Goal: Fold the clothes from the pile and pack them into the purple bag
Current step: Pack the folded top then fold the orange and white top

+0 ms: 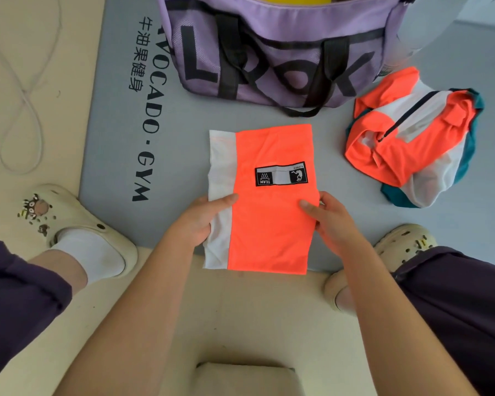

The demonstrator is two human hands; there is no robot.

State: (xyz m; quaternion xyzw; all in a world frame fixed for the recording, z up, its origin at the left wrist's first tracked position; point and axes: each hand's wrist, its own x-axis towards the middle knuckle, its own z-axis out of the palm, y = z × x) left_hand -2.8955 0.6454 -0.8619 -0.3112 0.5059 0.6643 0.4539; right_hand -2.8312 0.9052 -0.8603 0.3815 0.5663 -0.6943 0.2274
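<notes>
Both hands, left hand (pixel 203 221) and right hand (pixel 330 217), pinch the folded orange jersey (pixel 269 201) edges with curled fingers, likely to square its fold before bagging

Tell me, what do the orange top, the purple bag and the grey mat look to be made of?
Orange top: thin, smooth synthetic sports fabric, probably polyester; it has a slight sheen. Purple bag: woven nylon-like cloth with a mesh front panel and black webbing straps. Grey mat: matte foam or rubber, judging by its flat printed surface.

Folded garment (pixel 265 201) on mat (pixel 183 132); bag (pixel 280 50) behind; pile (pixel 412 138) right.
</notes>
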